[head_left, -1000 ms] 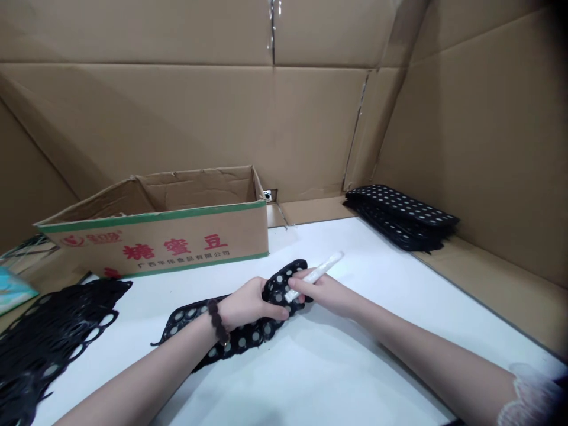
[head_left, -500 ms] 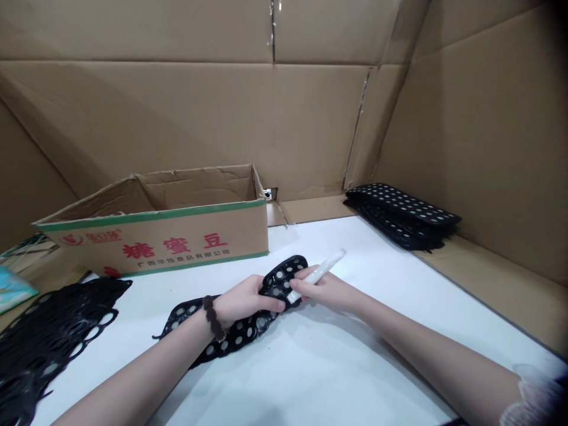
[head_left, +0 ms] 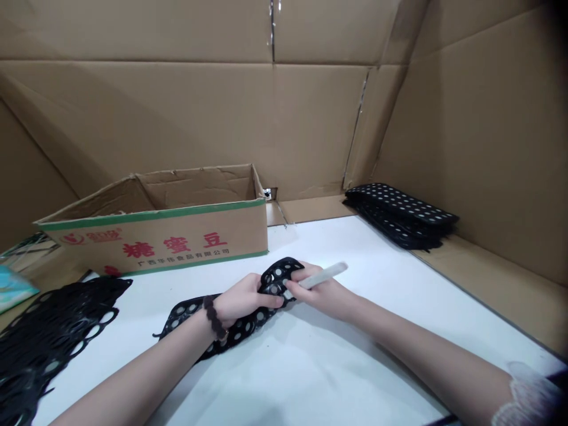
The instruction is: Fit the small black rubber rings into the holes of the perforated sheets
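Observation:
A black strip-like mat (head_left: 228,338) full of round holes lies on the white table, its right end lifted and bent up between my two hands. My left hand (head_left: 246,299) is closed on it, thumb on top, with a dark hair tie around the wrist. My right hand (head_left: 326,296) grips a white pen-shaped tool (head_left: 327,273), whose lower tip meets the mat's raised end near my left thumb. What the tip does at the holes is too small to make out. Some of my right fingers are behind the mat and tool.
An open cardboard box (head_left: 235,228) with green edges stands behind my left hand. On the left is a heap of black holed sheets (head_left: 53,331), with a blue-white packet (head_left: 15,290) beyond. Stacked black perforated mats (head_left: 399,207) rest at the back right, near cardboard walls (head_left: 199,112).
The white tool has swung to a flatter angle, its upper end lower. My right hand and the mat's raised end have shifted slightly left, while my left hand has barely moved.

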A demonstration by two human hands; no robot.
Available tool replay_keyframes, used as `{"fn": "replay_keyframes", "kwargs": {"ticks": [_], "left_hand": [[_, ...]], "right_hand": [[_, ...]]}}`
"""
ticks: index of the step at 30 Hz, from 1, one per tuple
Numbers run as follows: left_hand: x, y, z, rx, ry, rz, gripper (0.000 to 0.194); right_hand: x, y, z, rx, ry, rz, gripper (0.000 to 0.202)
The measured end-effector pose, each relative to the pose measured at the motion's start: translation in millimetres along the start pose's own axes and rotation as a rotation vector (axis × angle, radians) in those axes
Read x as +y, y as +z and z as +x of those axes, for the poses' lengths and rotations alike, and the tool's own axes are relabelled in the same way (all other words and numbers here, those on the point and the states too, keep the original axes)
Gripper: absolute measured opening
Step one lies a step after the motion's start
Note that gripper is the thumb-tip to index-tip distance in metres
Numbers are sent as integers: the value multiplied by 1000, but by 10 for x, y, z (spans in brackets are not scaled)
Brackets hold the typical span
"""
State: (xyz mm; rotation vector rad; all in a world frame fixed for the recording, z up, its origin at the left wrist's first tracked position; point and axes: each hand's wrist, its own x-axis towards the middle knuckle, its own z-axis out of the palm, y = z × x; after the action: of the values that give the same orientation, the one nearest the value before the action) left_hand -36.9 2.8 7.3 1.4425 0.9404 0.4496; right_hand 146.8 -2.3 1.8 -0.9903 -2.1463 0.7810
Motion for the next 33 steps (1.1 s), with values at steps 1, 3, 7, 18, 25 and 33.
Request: {"fn": "replay_keyframes", "kwargs": {"ticks": [1,3,7,18,25,33], "left_hand": [[3,11,-6,5,12,-8,18],[7,30,-18,16,29,-21,18],[-9,39,-30,17,34,5,20],[38,-88,8,-80,26,265,26],[25,2,46,97,236,645,37],[-8,124,71,302,404,744,26]], "right_hand": [[10,16,3,0,-3,-33,33],[46,60,15,7,-5,-101,33],[139,162,50,49,14,-187,29],[40,-48,12,-33,169,74,35],[32,-133,29,199,139,76,39],[80,-69,21,202,171,95,37]]}}
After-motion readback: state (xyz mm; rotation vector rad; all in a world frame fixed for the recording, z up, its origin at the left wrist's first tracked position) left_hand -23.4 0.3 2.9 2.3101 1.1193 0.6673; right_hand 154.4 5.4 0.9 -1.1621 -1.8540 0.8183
